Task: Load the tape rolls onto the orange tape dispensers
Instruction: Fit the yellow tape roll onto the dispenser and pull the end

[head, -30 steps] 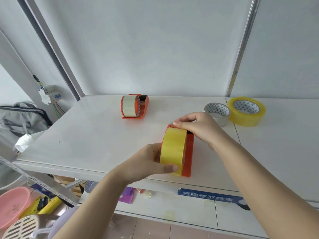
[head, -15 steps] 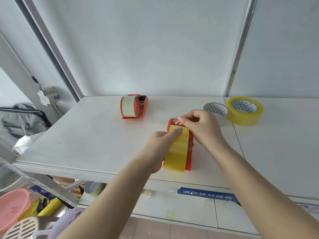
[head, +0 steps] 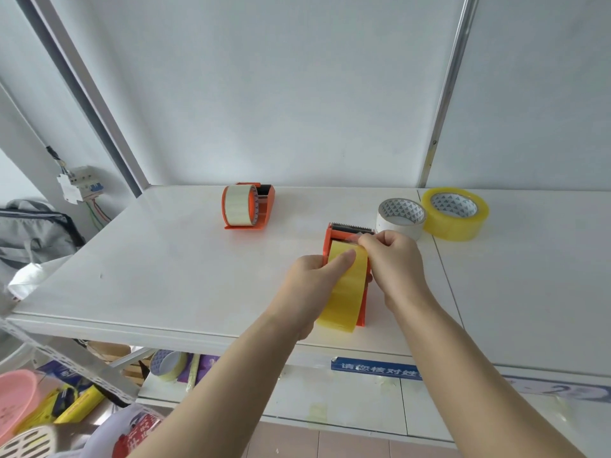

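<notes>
Head view: left hand (head: 314, 279) grips the yellow tape roll (head: 345, 289) seated in the orange dispenser (head: 334, 234); right hand (head: 393, 262) pinches the tape end.

Bare forearms (head: 228, 388), left grip (head: 312, 284), right grip (head: 395, 264)

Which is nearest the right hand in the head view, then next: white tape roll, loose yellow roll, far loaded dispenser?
1. white tape roll, just beyond the right hand.
2. loose yellow roll, farther right.
3. far loaded dispenser, back left.
</notes>
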